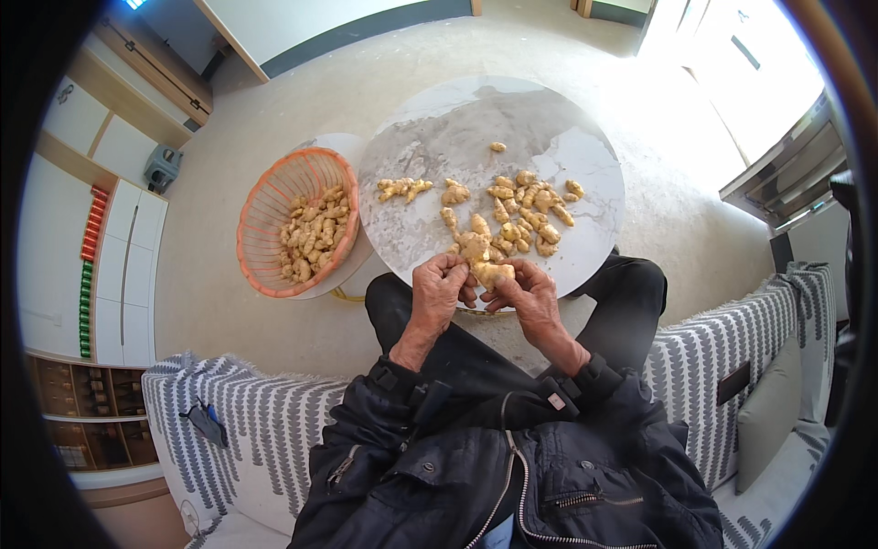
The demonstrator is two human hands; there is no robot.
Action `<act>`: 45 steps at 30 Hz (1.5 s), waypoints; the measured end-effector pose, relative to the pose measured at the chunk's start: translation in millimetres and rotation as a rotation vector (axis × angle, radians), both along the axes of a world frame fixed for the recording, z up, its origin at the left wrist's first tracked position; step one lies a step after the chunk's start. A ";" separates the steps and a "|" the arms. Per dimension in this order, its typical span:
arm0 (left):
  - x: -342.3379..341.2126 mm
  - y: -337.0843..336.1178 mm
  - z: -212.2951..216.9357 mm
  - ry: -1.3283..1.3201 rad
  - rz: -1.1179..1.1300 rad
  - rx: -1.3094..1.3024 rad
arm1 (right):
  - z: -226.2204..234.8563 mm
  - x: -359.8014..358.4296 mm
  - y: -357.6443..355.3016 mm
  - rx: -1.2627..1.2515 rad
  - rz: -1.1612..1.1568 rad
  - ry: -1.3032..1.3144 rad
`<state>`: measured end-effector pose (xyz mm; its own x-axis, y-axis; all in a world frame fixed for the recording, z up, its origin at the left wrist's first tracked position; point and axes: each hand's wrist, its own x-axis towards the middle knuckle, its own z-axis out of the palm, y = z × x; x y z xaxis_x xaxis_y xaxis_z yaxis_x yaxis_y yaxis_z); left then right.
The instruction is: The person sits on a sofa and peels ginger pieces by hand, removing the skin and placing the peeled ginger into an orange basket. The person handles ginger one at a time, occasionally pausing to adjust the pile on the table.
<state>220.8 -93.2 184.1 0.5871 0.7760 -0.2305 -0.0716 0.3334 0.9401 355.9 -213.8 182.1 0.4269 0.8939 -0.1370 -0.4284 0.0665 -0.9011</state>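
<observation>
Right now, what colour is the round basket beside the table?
The basket is salmon-orange, seen best in the head view.

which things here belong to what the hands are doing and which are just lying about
Part of the work:
ginger root held by the left hand and right hand
loose ginger pieces
round marbled table
orange basket with more ginger, apparently

Just lying about, seemingly:
grey cushion
dark flat object
small blue-grey item, unclear what
grey stool
</observation>
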 end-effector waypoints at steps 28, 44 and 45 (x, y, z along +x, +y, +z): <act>-12.6 3.6 -19.0 0.413 -0.194 0.555 | 13.9 3.2 0.1 0.023 -0.035 0.047; -7.2 8.4 9.5 -0.003 -0.021 0.212 | 5.0 6.8 -6.3 -0.039 0.118 0.152; -8.1 7.2 9.1 -0.022 0.008 0.188 | 4.6 7.8 -6.2 -0.086 0.129 0.157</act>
